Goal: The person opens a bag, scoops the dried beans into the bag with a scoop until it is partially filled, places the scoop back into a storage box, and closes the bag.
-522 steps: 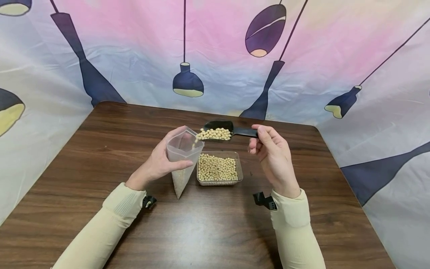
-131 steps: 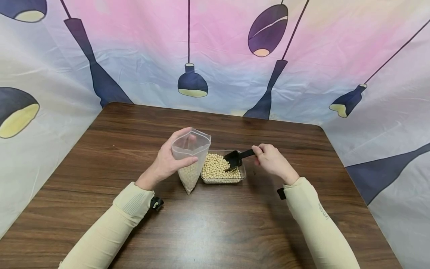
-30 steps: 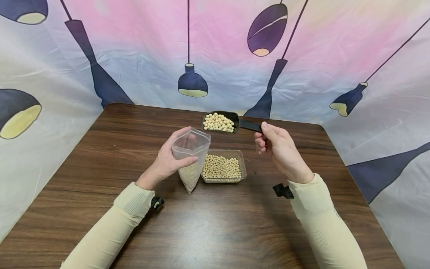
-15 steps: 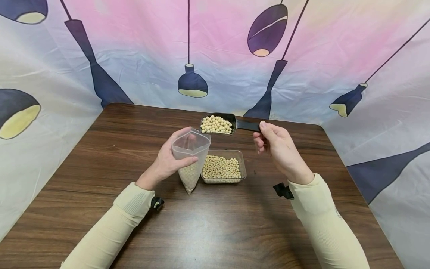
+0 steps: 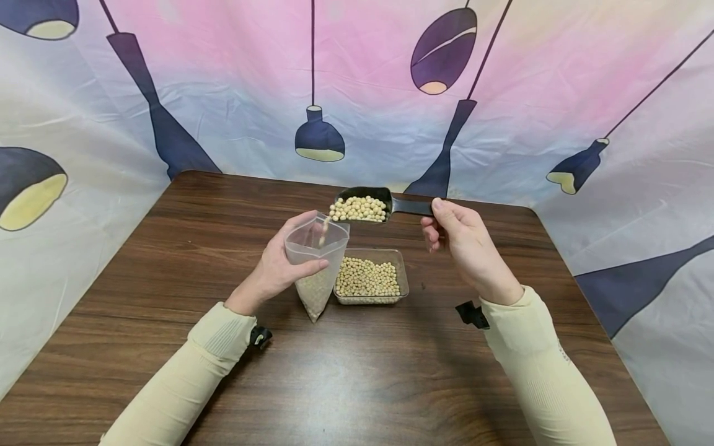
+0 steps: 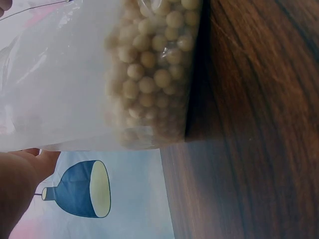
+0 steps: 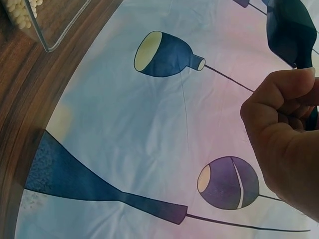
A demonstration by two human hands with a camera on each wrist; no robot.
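My left hand grips a clear zip bag around its upper part, holding the mouth wide. Pale round soybeans fill the bag's lower part in the left wrist view. My right hand pinches the handle of a black scoop, thumb on top. The scoop, heaped with soybeans, tilts over the bag's far right rim. A thin stream of beans drops from its lip into the bag. In the right wrist view the scoop's underside shows above the curled fingers.
Just right of the bag stands a clear rectangular container of soybeans, partly overlapped by the bag. The brown wooden table ends at a lamp-patterned cloth behind and at the sides.
Since 4.4 s ago the scoop has risen from the container, full of soybeans, and moved left to the bag. Within the last half second, beans have started falling. The left hand stays in place.
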